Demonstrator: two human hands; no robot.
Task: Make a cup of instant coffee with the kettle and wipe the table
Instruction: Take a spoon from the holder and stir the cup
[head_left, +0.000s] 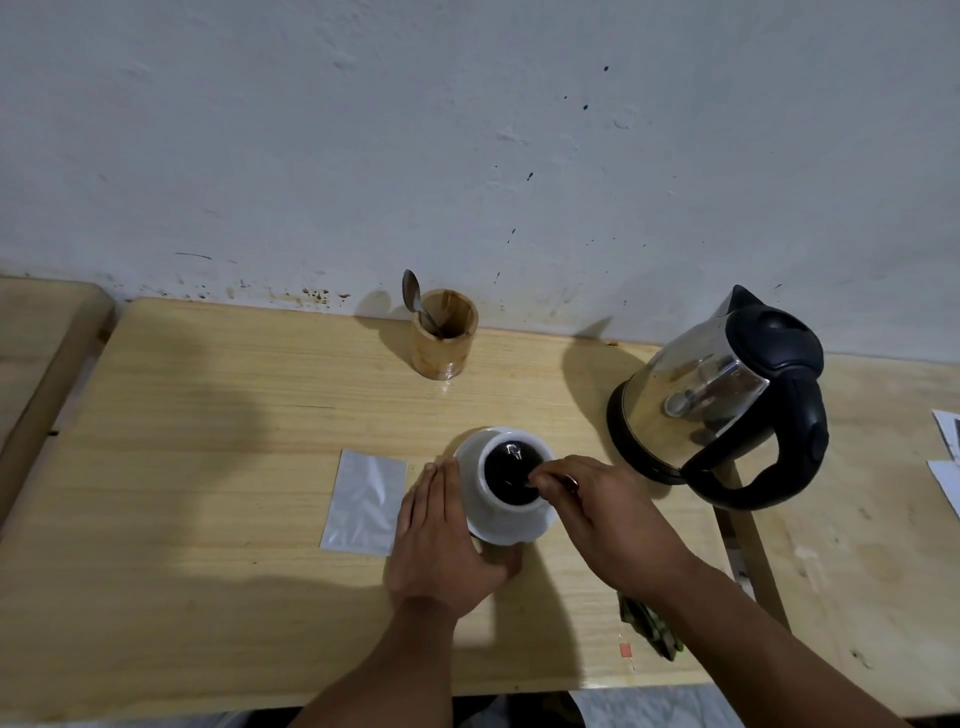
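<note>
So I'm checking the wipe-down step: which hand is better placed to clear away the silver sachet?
Left. The left hand rests flat beside the saucer, right next to the silver sachet. The right hand is pinched over the coffee cup, apparently stirring, farther away.

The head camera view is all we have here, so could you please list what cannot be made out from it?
- Whatever the right hand pinches over the cup: hidden by its fingers.
- Saucer's near rim: covered by the left hand.
- Green item on the table: mostly under the right forearm.
- Papers: cut off by the right edge.
- Water level in the kettle: lid closed.
- Silver sachet: no print readable.
</note>
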